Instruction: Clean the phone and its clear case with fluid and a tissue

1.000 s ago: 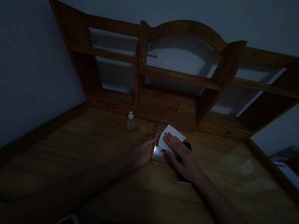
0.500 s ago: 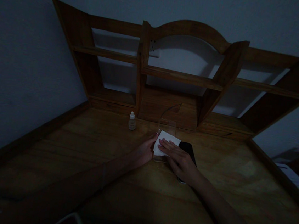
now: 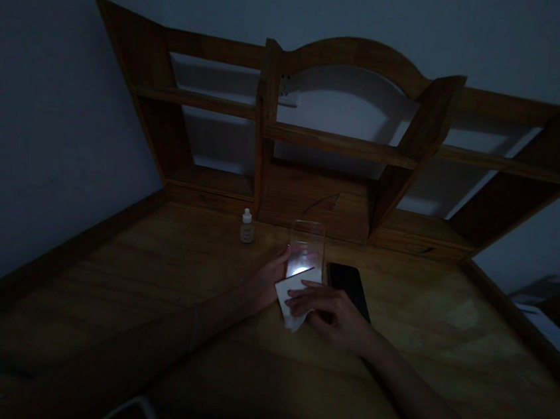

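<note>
The scene is dim. A clear phone case [image 3: 307,247] lies flat on the wooden desk [image 3: 153,276], with a bright glare on its near half. My left hand [image 3: 268,280] rests against the case's left edge, fingers touching it. My right hand [image 3: 332,311] presses a white cloth [image 3: 291,297] onto the near end of the case, fingers curled over the cloth. A black phone [image 3: 349,287] lies just right of the case, partly hidden by my right hand.
A small white bottle [image 3: 247,227] stands at the back of the desk, left of the case. A wooden shelf unit [image 3: 337,142] rises behind. Raised wooden rims run along the desk's left and right sides. A pale curved object [image 3: 128,413] shows at the bottom edge.
My right hand has drawn the cloth back toward me along the case, from its far part to its near end. The far half of the case now shows. My left hand stayed put.
</note>
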A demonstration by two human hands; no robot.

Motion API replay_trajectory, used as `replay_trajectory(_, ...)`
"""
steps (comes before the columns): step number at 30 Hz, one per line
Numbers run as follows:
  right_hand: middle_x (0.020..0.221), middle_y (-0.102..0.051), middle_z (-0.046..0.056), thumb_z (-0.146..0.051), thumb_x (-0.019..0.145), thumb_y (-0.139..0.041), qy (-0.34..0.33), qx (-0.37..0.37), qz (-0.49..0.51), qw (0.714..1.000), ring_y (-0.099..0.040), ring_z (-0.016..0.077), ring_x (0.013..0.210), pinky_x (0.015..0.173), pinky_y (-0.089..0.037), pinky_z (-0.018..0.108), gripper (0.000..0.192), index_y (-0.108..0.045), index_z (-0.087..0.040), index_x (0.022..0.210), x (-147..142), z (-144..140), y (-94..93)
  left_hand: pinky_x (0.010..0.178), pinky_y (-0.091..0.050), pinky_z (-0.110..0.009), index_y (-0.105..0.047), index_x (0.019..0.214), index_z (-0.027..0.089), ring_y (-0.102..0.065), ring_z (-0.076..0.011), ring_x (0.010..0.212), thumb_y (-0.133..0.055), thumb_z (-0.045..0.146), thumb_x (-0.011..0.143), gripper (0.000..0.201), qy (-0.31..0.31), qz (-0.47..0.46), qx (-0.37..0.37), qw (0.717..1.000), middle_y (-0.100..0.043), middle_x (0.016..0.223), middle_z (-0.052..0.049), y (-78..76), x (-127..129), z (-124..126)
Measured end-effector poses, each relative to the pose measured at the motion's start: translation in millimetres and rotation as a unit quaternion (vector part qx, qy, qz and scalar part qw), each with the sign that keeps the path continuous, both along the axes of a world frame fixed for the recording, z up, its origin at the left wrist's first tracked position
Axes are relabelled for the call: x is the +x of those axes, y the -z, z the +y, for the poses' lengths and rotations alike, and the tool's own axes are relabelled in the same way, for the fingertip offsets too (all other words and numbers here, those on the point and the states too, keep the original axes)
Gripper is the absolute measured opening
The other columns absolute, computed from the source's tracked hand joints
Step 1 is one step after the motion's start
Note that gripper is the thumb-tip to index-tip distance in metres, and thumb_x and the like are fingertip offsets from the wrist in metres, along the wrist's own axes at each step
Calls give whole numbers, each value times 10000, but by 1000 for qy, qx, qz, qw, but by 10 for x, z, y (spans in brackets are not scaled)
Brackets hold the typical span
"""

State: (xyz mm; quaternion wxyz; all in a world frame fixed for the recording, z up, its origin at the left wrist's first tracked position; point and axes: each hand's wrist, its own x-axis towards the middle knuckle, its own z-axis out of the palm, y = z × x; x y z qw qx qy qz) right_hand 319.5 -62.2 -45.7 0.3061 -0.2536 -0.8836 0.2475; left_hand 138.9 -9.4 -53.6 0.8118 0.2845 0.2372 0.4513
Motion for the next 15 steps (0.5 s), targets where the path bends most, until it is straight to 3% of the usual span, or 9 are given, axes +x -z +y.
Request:
replay_trajectory(3,977,-775,-3,-86,872,-503,0,11,-8,1000,-699,199,1063,1093,-436,473,290,-725,-259,939,25,3,-32,994,-473,-339,-601,1165,159,-618,-221,1173,-405,349,998,320,-14,11,-4,1000,-642,1279,-130,7,-13,2)
replay_trajectory(11,849,-762,35,-157,895,-443,56,64,13,996,-711,228,948,935,-543,423,306,-720,-237,793,170,53,-71,1028,-444,-404,-575,1240,170,-592,-258,1218,-473,418,966,383,33,21,9,999,-583,1366,-154,33,-75,-15)
replay_trajectory(15,842,-754,35,-157,919,-405,88,81,75,990,-714,211,874,979,-513,449,336,-699,-228,774,213,53,-95,977,-477,-391,-594,1213,159,-624,-261,1162,-493,444,951,399,47,35,31,998,-601,1340,-164,53,-80,-4)
